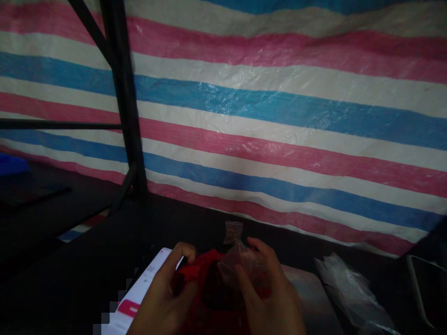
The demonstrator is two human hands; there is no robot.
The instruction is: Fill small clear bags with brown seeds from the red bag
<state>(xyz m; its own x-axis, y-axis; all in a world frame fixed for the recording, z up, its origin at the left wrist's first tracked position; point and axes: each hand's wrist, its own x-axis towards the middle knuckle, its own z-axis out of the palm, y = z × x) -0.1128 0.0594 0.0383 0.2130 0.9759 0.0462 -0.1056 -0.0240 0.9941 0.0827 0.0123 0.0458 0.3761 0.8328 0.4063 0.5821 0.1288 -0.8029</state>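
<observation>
At the bottom middle lies a red bag (213,256), its mouth spread and its inside too dark to make out. My left hand (167,288) is closed on the red rim, thumb and fingers pinching it. Between the thumb and fingers of my right hand (268,288) is a small clear plastic bag (230,267), over the right part of the red bag. Behind it a small zip bag (233,231) with brown bits inside rests on the black surface.
A lit phone (139,293) lies left of my left hand. Right of my right hand are a pale flat panel (310,298), a pile of clear plastic bags (352,288) and a dark light-rimmed object (429,288). Behind stand a black metal post (125,102) and a striped tarp (279,102).
</observation>
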